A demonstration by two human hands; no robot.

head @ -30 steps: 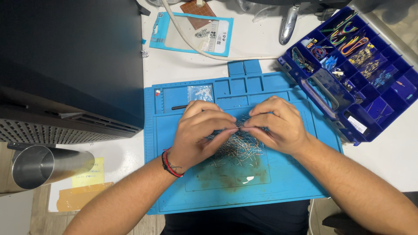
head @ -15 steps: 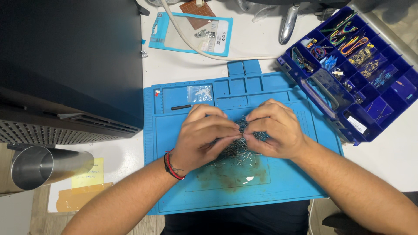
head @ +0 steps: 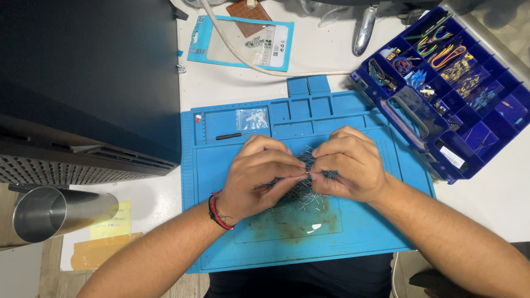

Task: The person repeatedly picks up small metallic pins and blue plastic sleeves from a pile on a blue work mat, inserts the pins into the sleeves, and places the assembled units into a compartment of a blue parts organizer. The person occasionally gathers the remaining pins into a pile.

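Observation:
My left hand (head: 259, 175) and my right hand (head: 346, 164) meet fingertip to fingertip over the middle of a blue work mat (head: 364, 232). Between the pinched fingers is a thin metal pin (head: 307, 175). Under both hands lies a heap of similar small metal pins (head: 302, 194), partly hidden by the fingers. A red and black band circles my left wrist. I cannot tell which hand bears the pin's weight; both pinch it.
A small clear bag (head: 252, 118) and a dark slim tool (head: 232, 136) lie in the mat's upper trays. A blue compartment box (head: 458, 88) of wires and parts stands open at right. A black case (head: 83, 83) fills the left; a steel cylinder (head: 55, 216) lies below it.
My hands have stayed over the pin heap; the fingertips drew close together, then shifted slightly, still pinching a pin between them.

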